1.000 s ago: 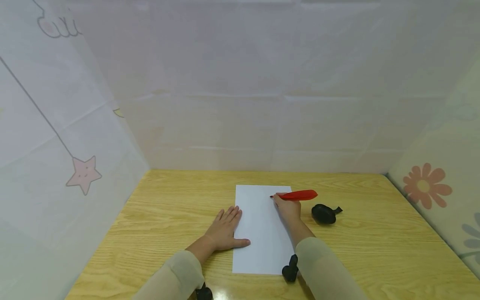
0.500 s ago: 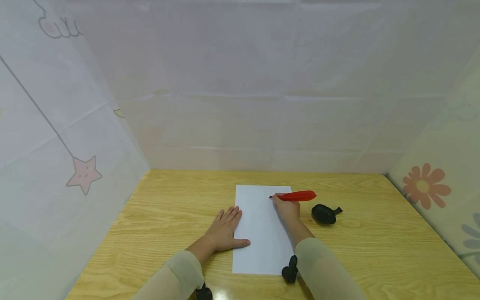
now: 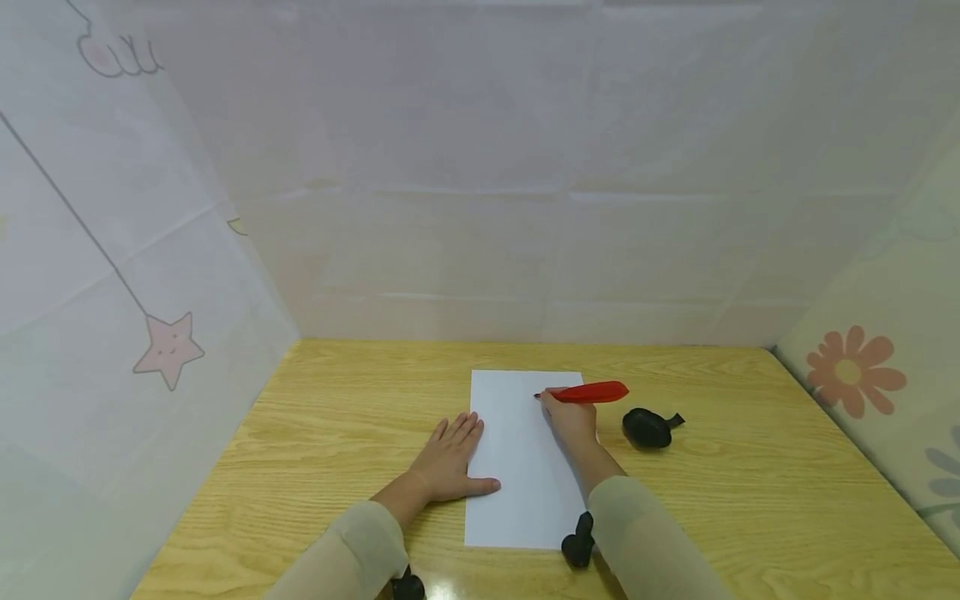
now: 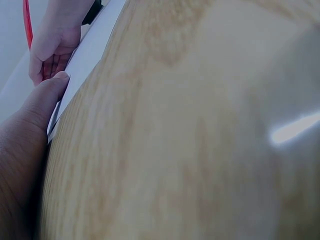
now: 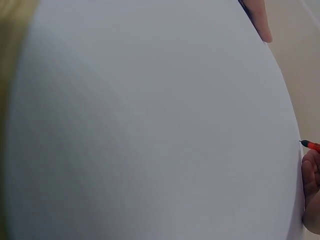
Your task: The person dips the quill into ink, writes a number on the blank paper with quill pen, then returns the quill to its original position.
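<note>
Right hand (image 3: 574, 425) pinches red pen (image 3: 596, 392) above white paper (image 3: 517, 504)

The pen is feather-shaped, its dark tip pointing left over the upper part of the paper and its broad end reaching past the right edge. The right hand's fingers are curled round it close to the tip; whether the tip touches the paper cannot be told. The left hand (image 3: 444, 468) lies flat with fingers spread, gripping nothing, its thumb across the paper's left edge. The paper lies on the wooden table (image 3: 337, 400), long sides running away from the person. Just right of the right hand, apart from it, sits a rounded black object (image 3: 648, 428) with a short tab. Pale sleeves (image 3: 652, 542) cover both forearms. Behind the table hangs a pale backdrop (image 3: 480, 167); a pink star (image 3: 169, 350) shows on the left side.
</note>
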A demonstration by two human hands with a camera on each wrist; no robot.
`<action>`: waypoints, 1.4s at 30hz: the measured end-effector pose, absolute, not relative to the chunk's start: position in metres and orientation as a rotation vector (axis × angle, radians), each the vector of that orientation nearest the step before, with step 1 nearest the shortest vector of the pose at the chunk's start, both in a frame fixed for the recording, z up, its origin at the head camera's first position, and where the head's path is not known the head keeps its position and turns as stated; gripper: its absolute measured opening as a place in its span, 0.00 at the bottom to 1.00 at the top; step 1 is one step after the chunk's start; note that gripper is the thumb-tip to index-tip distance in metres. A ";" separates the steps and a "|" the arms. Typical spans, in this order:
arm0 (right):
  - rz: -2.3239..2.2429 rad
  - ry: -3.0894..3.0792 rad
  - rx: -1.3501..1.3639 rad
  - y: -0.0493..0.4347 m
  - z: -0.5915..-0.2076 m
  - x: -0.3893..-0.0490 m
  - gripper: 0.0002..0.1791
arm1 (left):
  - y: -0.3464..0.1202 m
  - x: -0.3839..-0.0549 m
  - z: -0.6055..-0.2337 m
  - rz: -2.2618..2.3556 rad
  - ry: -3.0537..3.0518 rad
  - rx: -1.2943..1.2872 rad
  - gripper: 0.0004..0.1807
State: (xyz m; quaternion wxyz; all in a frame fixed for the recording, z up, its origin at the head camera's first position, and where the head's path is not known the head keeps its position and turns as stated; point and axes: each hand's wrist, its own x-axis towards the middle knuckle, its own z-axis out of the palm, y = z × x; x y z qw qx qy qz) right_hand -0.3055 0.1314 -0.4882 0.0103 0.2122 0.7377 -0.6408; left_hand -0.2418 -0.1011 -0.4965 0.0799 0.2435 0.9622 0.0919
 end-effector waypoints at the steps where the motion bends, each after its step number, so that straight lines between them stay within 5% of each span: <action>1: -1.996 2.303 0.658 0.131 -0.488 -0.305 0.36 | -0.101 -0.242 -0.497 0.278 2.879 0.731 0.58; 6: -1.990 2.306 0.660 0.131 -0.489 -0.305 0.38 | -0.101 -0.242 -0.496 0.282 2.881 0.734 0.58; 15: -1.994 2.332 0.615 0.129 -0.488 -0.302 0.27 | -0.101 -0.242 -0.495 0.292 2.874 0.726 0.57; 42: -1.960 2.321 0.600 0.123 -0.487 -0.296 0.34 | -0.102 -0.246 -0.499 0.295 2.873 0.735 0.58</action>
